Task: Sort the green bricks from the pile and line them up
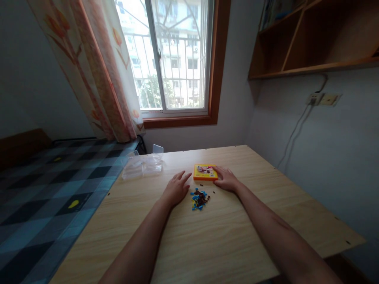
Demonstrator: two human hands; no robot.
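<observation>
A flat yellow-orange box with a printed picture on top lies on the table. My right hand grips its right end, with the thumb at the near corner and the fingers at the far one. To the left of the box, my left hand is open, its fingers spread and a small gap between them and the box. A small pile of tiny toy building bricks, blue, dark brown and some yellow, lies just in front of the box, near my left hand. A few loose pieces sit around the pile.
Clear plastic containers stand at the table's far left. The pale wooden table reaches toward the window. A bed with a checked cover adjoins on the left. A wooden shelf hangs on the right wall.
</observation>
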